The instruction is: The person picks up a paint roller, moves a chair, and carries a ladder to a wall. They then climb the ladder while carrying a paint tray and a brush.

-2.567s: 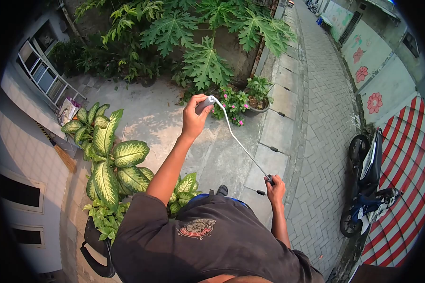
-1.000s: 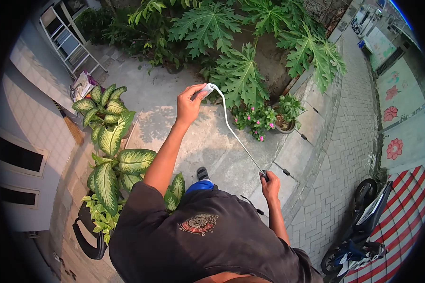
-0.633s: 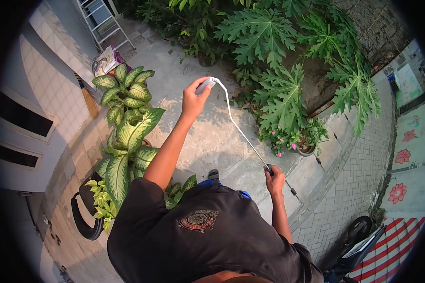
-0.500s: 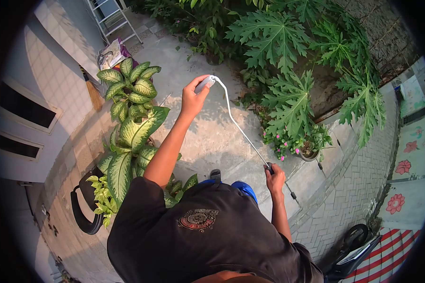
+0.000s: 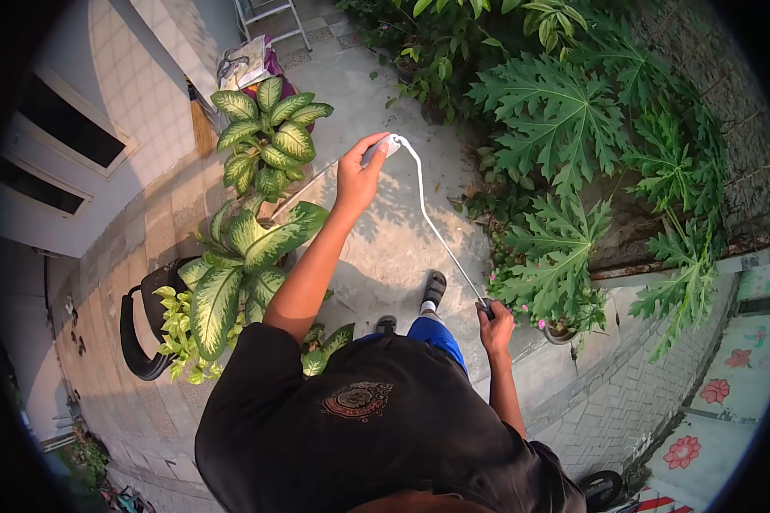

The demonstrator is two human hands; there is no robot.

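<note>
I am watching the cord (image 5: 441, 232) running taut on a slant, its long axis going from far left down to near right; my left hand (image 5: 358, 175) is gripping the white handle (image 5: 383, 147) at the far end, raised over the concrete (image 5: 385, 256); my right hand (image 5: 494, 323) is closing on the dark near end, close beside the flower pot (image 5: 558, 332).

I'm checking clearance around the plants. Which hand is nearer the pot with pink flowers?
Right. The right hand is just left of the pot with pink flowers; the left hand is raised well up and left of it.
</note>
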